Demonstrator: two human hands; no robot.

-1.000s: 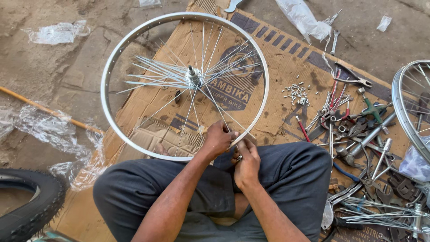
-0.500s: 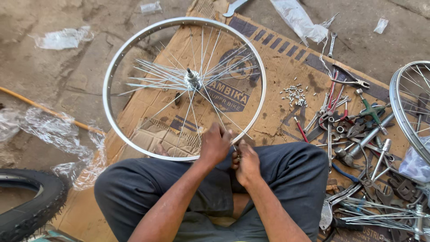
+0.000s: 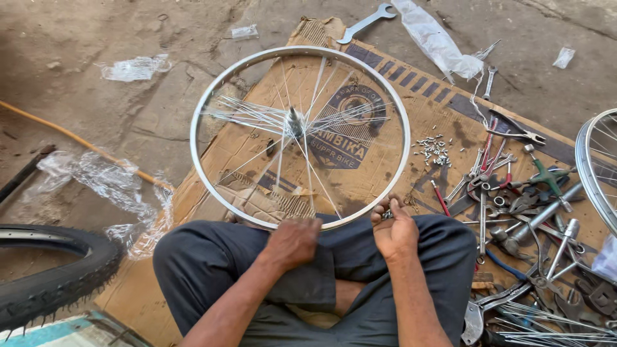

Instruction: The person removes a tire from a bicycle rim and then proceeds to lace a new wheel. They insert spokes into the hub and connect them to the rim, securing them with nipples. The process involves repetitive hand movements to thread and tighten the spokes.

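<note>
Flattened brown cardboard sheet (image 3: pixel 443 109): spread over the dirt ground, centre to right of frame; bears everything below.

Silver bicycle wheel rim with thin wire spokes and a central hub (image 3: pixel 204 106): centre of frame, near edge resting on the seated person's lap. Judged light, with a stiff metal hoop; the spokes look slack and easily bent, several fanning loose from the hub. Best held at the rim, not the spokes.

Black knobbly rubber tyre (image 3: pixel 58 279): lower left, well apart from the rim.

Heap of steel spanners, pliers and loose spokes (image 3: pixel 533 218): right of frame.

Left hand (image 3: pixel 292 241): bottom centre, fingers curled over the rim's near edge, pressing on it.

Right hand (image 3: pixel 393 230): just right of it, cupped palm-up, fingertips pinching small metal pieces, too small to identify.

Scatter of small silver nipples (image 3: pixel 432 149): right of the rim.
</note>
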